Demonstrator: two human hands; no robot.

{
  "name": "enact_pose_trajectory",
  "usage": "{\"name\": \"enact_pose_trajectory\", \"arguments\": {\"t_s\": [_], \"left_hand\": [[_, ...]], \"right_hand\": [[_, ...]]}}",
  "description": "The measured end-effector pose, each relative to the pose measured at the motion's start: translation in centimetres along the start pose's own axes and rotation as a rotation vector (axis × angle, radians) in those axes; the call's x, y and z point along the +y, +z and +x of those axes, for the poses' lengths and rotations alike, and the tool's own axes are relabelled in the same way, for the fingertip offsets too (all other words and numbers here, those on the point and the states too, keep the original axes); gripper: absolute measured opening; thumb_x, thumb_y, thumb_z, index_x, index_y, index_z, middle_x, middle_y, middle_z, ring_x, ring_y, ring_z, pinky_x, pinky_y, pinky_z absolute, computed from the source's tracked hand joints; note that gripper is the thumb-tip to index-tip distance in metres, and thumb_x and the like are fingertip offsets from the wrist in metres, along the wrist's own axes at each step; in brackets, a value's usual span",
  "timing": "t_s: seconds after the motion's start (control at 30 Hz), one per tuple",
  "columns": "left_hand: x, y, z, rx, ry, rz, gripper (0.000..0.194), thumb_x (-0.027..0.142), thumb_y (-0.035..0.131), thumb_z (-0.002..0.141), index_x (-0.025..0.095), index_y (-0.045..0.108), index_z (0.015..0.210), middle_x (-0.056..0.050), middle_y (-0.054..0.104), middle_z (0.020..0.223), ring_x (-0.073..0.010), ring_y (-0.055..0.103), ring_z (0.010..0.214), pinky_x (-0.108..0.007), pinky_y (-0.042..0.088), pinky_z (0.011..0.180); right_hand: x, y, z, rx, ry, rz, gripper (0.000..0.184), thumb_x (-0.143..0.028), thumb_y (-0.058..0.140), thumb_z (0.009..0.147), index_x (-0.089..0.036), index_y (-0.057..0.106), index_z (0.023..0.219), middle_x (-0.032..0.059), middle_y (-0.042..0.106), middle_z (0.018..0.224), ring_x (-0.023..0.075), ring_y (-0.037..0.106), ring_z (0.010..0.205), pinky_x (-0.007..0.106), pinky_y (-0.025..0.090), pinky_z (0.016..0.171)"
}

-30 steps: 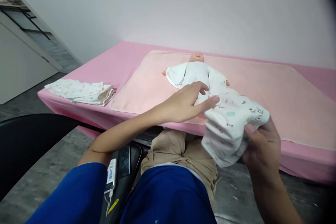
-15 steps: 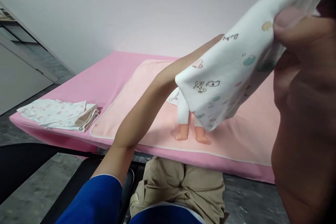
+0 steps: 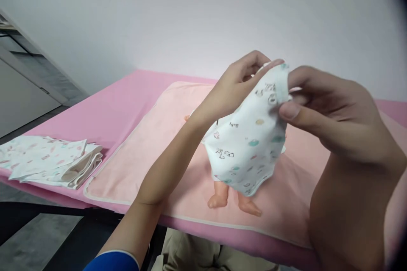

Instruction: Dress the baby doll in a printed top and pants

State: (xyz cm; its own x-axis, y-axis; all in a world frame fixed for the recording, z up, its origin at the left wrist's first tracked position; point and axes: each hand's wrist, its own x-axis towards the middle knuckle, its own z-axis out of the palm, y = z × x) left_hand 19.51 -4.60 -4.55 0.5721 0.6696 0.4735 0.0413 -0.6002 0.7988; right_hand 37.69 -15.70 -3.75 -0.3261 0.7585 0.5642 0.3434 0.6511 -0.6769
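Note:
A white baby garment [image 3: 251, 139] with small coloured animal prints and a banded edge hangs in front of me, above a baby doll [image 3: 219, 194]. My left hand [image 3: 241, 80] is closed at the garment's upper edge, its thumb lying along the cloth; part of its fingers is hidden. On the other side, my right hand [image 3: 337, 114] pinches the banded edge between thumb and fingers. The doll lies on its back with its bare feet toward me. Most of its body is covered from sight by the garment and my left forearm.
A peach mat [image 3: 133, 165] with a pale border lies under the doll on a pink-covered table [image 3: 117, 97]. Folded white printed cloths [image 3: 51, 159] rest at the table's left front corner. A pale wall [image 3: 190, 17] rises behind the table.
The garment and my right hand have come down and left, away from my face. My left hand, hidden behind the cloth before, now shows at its upper edge. The view has shifted slightly.

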Motion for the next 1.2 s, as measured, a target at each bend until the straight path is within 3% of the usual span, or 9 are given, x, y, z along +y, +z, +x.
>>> {"name": "enact_pose_trajectory", "arguments": {"t_s": [0.1,0.17,0.27,0.4,0.57,0.8,0.97,1.07,1.2], "left_hand": [[-1.8,0.1,1.3,0.104,0.238,-0.210,0.032,0.050,0.056,0.117,0.022,0.063,0.103,-0.002,0.070,0.104,-0.0140,0.074,0.099,-0.033,0.060,0.090],[-2.7,0.1,1.9,0.186,0.339,-0.240,0.037,0.055,0.057,0.116,0.022,0.063,0.101,-0.001,0.067,0.099,-0.0133,0.073,0.096,-0.031,0.057,0.088],[-3.0,0.2,2.2,0.233,0.411,-0.236,0.046,0.068,0.059,0.110,0.023,0.065,0.103,-0.003,0.067,0.099,-0.0151,0.070,0.089,-0.032,0.056,0.081],[-1.9,0.6,1.8,0.238,0.472,-0.150,0.050,0.072,0.053,0.111,0.025,0.067,0.104,-0.004,0.070,0.107,-0.0181,0.072,0.096,-0.034,0.058,0.086],[-1.3,0.7,1.5,0.251,0.678,-0.131,0.028,0.042,0.063,0.114,0.025,0.069,0.093,-0.003,0.072,0.106,-0.0178,0.072,0.101,-0.031,0.055,0.086],[-2.3,-0.8,2.3,0.323,0.685,0.002,0.022,0.040,0.069,0.112,0.023,0.072,0.098,-0.006,0.074,0.106,-0.0187,0.068,0.094,-0.036,0.045,0.073],[-3.4,-2.2,3.6,0.155,0.740,-0.043,0.022,0.047,0.073,0.109,0.026,0.077,0.104,-0.005,0.074,0.106,-0.0168,0.067,0.091,-0.034,0.043,0.066],[-3.7,-2.1,3.7,0.095,0.744,-0.100,0.028,0.050,0.073,0.109,0.022,0.077,0.107,-0.005,0.071,0.109,-0.0173,0.072,0.102,-0.028,0.051,0.078],[-3.1,-1.5,2.7,0.132,0.682,-0.252,0.035,0.053,0.074,0.108,0.019,0.073,0.118,-0.005,0.071,0.118,-0.0181,0.075,0.111,-0.029,0.059,0.097]], "right_hand": [[1.5,-0.4,0.5,-0.030,-0.049,-0.044,0.026,-0.040,0.064,0.115,-0.025,0.080,0.101,0.0008,0.072,0.089,0.0167,0.070,0.083,0.031,0.060,0.076],[2.7,-0.3,1.4,0.185,-0.118,-0.004,0.030,-0.039,0.058,0.117,-0.023,0.079,0.102,0.0023,0.076,0.094,0.0178,0.075,0.088,0.033,0.062,0.080],[4.3,-0.1,2.6,0.442,-0.214,-0.054,0.023,-0.043,0.081,0.104,-0.026,0.072,0.116,0.0033,0.074,0.115,0.0191,0.074,0.106,0.033,0.064,0.088],[4.4,0.5,2.8,0.382,-0.251,-0.075,0.059,-0.056,0.094,0.089,-0.028,0.063,0.131,0.0049,0.063,0.145,0.0224,0.063,0.134,0.037,0.062,0.108],[3.0,1.4,2.3,0.367,-0.028,-0.025,0.051,-0.063,0.089,0.091,-0.037,0.062,0.125,-0.0017,0.070,0.141,0.0251,0.068,0.124,0.044,0.062,0.113],[4.0,0.3,2.2,0.579,-0.170,-0.235,0.038,-0.060,0.091,0.091,-0.031,0.074,0.107,0.0004,0.067,0.112,0.0223,0.065,0.107,0.039,0.058,0.109],[5.2,-0.8,2.9,0.663,-0.322,-0.177,0.031,-0.049,0.099,0.084,-0.034,0.078,0.100,-0.0006,0.068,0.102,0.0259,0.071,0.109,0.040,0.058,0.106],[5.4,-0.9,2.9,0.651,-0.362,-0.022,0.030,-0.041,0.100,0.083,-0.031,0.081,0.104,-0.0034,0.074,0.111,0.0248,0.074,0.118,0.041,0.055,0.117],[5.0,-0.9,2.2,0.567,-0.238,0.071,0.028,-0.036,0.093,0.091,-0.033,0.082,0.117,-0.0058,0.076,0.128,0.0244,0.070,0.134,0.040,0.050,0.125]]}}
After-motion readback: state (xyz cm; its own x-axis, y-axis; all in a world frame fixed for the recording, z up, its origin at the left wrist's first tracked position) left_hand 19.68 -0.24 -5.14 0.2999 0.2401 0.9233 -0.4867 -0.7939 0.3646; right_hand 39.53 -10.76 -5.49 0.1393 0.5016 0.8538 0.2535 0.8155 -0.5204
